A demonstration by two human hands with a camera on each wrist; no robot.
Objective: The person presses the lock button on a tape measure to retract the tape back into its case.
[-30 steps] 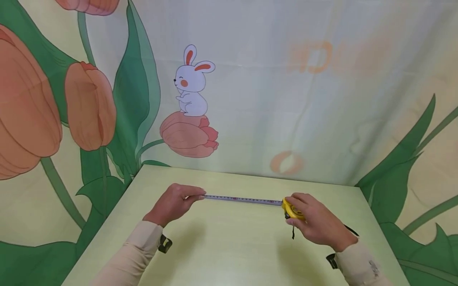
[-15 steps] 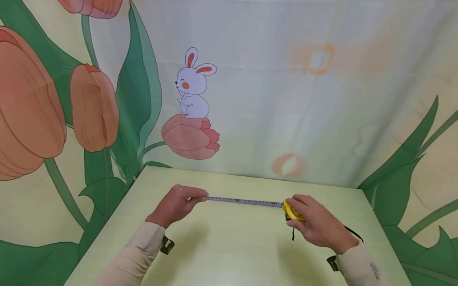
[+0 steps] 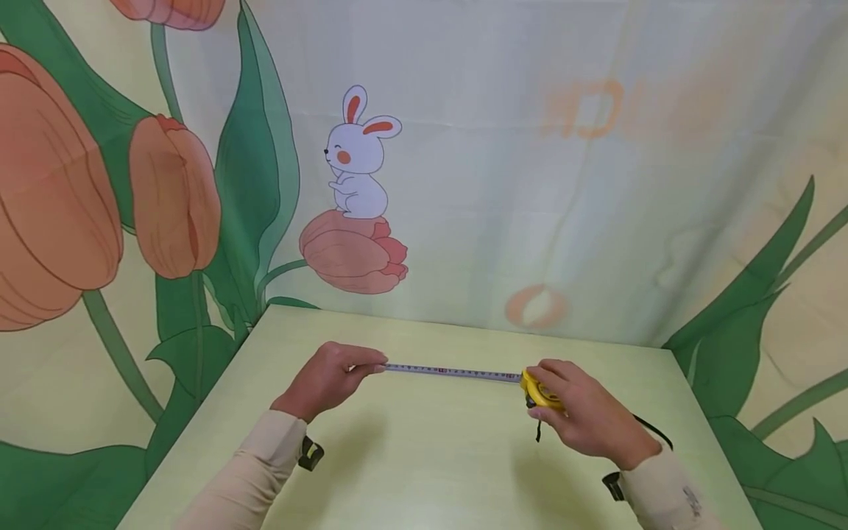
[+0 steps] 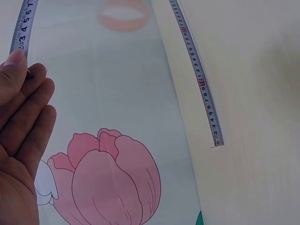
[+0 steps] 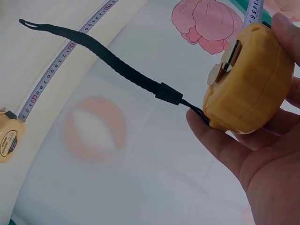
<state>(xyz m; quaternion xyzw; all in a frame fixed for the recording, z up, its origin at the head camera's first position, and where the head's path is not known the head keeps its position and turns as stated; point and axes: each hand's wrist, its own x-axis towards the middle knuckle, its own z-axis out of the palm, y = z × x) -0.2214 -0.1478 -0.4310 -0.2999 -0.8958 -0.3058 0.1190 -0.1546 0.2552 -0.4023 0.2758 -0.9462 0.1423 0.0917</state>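
My left hand [image 3: 327,379] pinches the end of a tape measure's steel blade [image 4: 22,30] between thumb and forefinger, the other fingers stretched out. My right hand [image 3: 586,416] grips the yellow tape measure case [image 5: 253,84], thumb on top and fingers underneath. A black wrist strap [image 5: 122,68] dangles from the case. Between both hands a blade [image 3: 457,372] with red tens marks runs sideways over the table. The wrist views also show a second blade [image 4: 206,101] stretched flat on the tabletop, with its own yellow case [image 5: 7,136]. The head view does not show this second tape separately.
A pale table [image 3: 424,449] stands against a printed cloth backdrop [image 3: 477,184] with tulips and a white rabbit. The backdrop rises at the table's rear edge and along both sides. A black band [image 3: 310,453] shows at the left wrist.
The head view has shifted slightly. My right hand with the case has come a little closer to my left hand, and the grips stay the same.
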